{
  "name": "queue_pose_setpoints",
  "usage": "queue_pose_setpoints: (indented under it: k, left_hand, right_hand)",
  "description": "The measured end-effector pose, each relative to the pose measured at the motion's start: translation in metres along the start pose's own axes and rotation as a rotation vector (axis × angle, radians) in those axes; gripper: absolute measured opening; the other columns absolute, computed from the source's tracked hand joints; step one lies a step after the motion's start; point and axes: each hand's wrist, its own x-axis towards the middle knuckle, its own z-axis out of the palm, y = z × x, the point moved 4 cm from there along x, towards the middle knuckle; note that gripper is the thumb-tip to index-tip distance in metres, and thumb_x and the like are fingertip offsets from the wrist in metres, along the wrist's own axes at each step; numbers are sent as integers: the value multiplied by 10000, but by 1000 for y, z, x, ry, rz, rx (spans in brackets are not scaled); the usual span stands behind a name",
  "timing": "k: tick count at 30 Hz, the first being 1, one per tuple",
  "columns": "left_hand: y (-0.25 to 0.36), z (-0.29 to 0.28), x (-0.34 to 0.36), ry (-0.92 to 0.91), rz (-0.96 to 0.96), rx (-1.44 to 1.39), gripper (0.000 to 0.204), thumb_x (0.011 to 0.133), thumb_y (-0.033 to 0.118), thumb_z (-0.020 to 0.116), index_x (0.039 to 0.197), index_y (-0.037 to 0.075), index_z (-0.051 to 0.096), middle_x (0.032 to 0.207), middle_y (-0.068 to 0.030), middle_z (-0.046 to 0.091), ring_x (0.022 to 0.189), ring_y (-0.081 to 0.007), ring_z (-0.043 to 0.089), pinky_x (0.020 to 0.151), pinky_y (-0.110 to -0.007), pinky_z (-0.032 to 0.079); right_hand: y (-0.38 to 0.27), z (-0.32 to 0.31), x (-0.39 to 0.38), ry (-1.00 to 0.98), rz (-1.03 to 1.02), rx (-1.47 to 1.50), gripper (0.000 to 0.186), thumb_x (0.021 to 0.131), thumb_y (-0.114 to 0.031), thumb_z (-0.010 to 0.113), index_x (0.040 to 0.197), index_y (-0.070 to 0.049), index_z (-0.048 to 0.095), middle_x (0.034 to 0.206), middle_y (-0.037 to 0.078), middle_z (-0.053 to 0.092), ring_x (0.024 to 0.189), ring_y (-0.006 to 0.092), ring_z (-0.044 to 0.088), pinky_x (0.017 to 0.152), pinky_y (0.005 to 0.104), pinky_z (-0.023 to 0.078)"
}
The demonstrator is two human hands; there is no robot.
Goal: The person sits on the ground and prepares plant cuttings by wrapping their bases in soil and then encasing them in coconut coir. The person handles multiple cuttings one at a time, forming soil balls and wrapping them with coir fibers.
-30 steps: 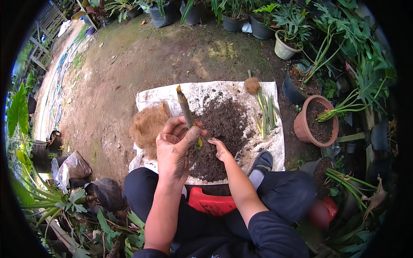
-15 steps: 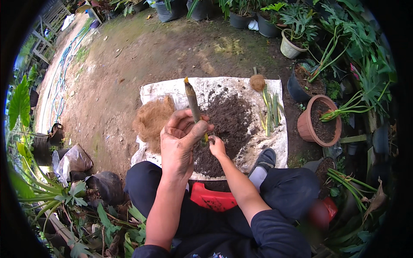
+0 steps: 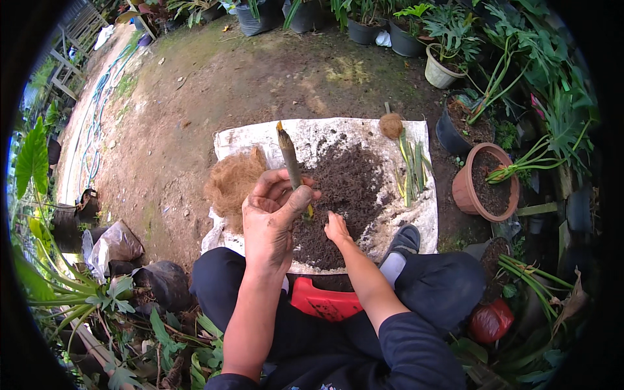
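Left fingers (image 3: 269,181) pinch the stem (image 3: 288,151) — tip away, axis leaning left

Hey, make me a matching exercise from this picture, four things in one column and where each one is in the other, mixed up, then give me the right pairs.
Things
1. large brown fibre clump
2. dark soil
3. plant stem
4. terracotta pot

Places
A. held between the thumb and fingers of the left hand
B. beyond the right edge of the white sheet
C. at the left side of the sheet
D. spread over the middle of the sheet

Right pairs: 1-C, 2-D, 3-A, 4-B
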Motion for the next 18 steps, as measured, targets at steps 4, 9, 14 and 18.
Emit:
queue_pose_setpoints:
  k: [4,9,14,18]
  left_hand:
    - [1,0,-2,-8,8,-4,322,831,-6,747,1112,16,589,1051,-131,686,910,-225,692,880,-342,537]
    - [-3,4,1,-28,-1,4,336,828,-4,751,1121,8,587,1052,-138,686,909,-224,693,876,-343,537]
    - [-7,8,2,-25,-11,3,355,821,3,760,1130,-4,585,1054,-144,684,905,-217,693,872,-341,541]
    - [-8,7,1,-17,-20,15,361,817,5,767,1129,-6,586,1053,-143,685,903,-215,693,865,-340,543]
  right_hand:
    - [-7,-31,6,-25,170,124,384,928,-286,644,1120,45,617,1161,310,615,1108,450,598,931,498,511]
    - [-13,-53,6,63,259,222,565,943,-485,586,1065,61,660,1142,323,631,1096,451,607,947,499,500]
    - [-8,-37,13,24,153,325,430,967,-307,560,1263,4,572,1197,301,617,1156,441,579,985,490,471]
    - [5,-10,24,38,26,461,427,934,-71,531,1356,-129,517,1143,218,655,1137,391,608,969,459,475]
